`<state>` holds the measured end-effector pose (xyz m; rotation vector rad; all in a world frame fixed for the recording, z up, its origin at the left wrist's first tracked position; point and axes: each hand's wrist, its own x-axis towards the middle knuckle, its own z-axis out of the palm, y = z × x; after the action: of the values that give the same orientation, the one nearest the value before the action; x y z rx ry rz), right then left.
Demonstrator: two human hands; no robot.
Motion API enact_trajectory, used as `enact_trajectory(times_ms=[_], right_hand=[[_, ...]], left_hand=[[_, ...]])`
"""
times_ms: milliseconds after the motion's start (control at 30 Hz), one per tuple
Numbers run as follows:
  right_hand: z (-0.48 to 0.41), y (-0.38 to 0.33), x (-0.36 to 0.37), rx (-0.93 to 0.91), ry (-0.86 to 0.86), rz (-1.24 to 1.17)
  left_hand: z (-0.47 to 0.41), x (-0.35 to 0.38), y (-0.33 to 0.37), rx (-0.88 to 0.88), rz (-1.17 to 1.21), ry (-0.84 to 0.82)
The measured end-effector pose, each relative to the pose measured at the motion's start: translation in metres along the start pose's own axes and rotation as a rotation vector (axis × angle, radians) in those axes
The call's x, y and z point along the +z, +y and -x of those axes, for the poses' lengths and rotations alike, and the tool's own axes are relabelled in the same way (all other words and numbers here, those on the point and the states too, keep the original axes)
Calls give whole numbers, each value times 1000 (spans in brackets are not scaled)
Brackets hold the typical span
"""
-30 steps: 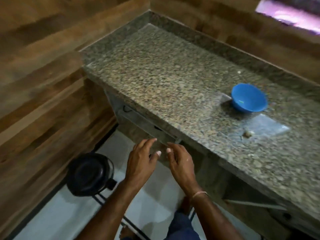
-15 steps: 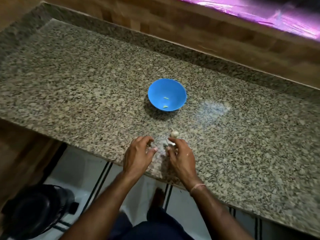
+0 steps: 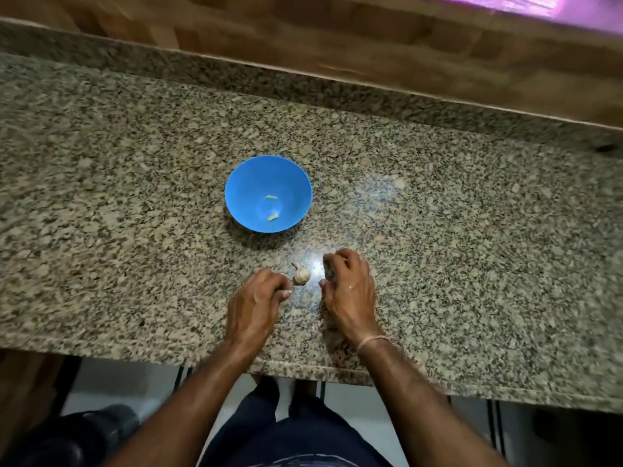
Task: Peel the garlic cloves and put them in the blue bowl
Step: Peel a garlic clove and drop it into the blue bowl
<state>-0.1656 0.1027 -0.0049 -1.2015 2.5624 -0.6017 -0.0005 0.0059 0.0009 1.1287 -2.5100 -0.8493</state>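
The blue bowl [image 3: 268, 176] stands on the granite counter [image 3: 135, 230] and holds two small pale garlic pieces [image 3: 272, 216]. A garlic bulb [image 3: 301, 275] lies on the counter in front of the bowl, between my hands. My left hand [image 3: 254, 299] has its fingers curled, with the fingertips at the bulb's near left side and not wrapped round it. My right hand [image 3: 349, 286] is just right of the bulb, and its curled fingers pinch a small greyish piece that looks like a garlic clove [image 3: 328, 272], mostly hidden.
The counter's front edge [image 3: 303, 372] runs just under my wrists, and a wooden wall [image 3: 337, 45] rises behind the counter. A dark round object [image 3: 74, 439] sits on the floor at lower left.
The view has swung from the counter's end to straight over it. My hands have come onto the counter beside the garlic bulb, and they have spread apart with the bulb between them.
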Motion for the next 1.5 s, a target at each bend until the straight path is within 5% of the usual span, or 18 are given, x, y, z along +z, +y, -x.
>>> enact_trajectory(times_ms=[233,400,500,600,667,767,867,967,1100,1500], right_hand=[[1,-5,3,43,13,19],[-2,-7,6,73,8,-11],[-1,-6,4,67,5,-60],[5,-3,2,71,14,-147],[8,-1,1,49,13,-189],[7,7,-4,40,-9,-257],[6,14,-12,28,-78,-467],[7,9,-33,60,-158,-785],[9,0,-55,13,-151,-943],[26,-11,-89,-111,-41,-882]], left_hand=[[-65,-47,30,-31,9,284],[-121,-51,12,-56,-146,231],[-104,-51,17,72,-142,292],[-52,-28,26,244,-55,119],[-26,-6,24,160,-13,-52],[-21,16,19,63,1,-67],[-29,13,28,-196,318,-31],[-30,2,47,-512,977,-176],[-19,-8,67,-555,1362,-213],[2,-13,92,-505,1473,-95]])
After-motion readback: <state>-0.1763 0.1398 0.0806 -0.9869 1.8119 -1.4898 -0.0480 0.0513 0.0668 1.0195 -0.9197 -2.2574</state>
